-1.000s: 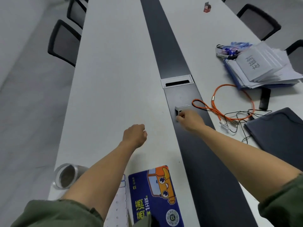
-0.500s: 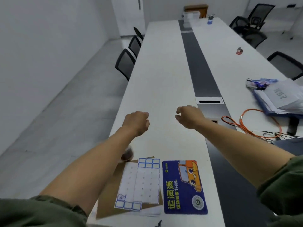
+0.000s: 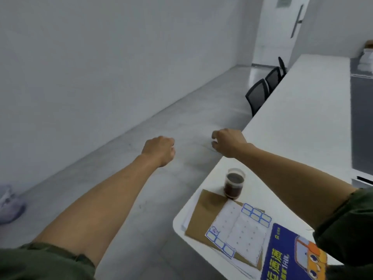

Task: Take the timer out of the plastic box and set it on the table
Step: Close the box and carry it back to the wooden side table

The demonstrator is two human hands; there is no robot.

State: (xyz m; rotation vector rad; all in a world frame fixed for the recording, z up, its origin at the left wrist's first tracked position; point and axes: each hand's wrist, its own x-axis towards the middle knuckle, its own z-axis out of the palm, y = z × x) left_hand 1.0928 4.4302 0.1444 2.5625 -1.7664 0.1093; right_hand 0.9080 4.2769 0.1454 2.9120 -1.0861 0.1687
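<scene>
Neither the timer nor the plastic box is in view. My left hand [image 3: 159, 151] is a closed fist held over the grey floor, left of the table. My right hand [image 3: 228, 142] hovers just off the white table's [image 3: 302, 118] left edge. Its fingers are loosely curled with a gap to the thumb, and I see nothing in it. Both forearms reach forward from green sleeves.
On the table's near corner stand a clear cup of dark liquid [image 3: 234, 183], a brown envelope [image 3: 203, 217], a blue-and-white sticker sheet [image 3: 238, 229] and a blue card [image 3: 286, 251]. Black chairs [image 3: 258, 96] line the table's left side. A shoe [image 3: 10, 203] lies on the floor at far left.
The view has swung left, from the table top to the floor and wall. Both hands came off the table and now hang beyond its left edge.
</scene>
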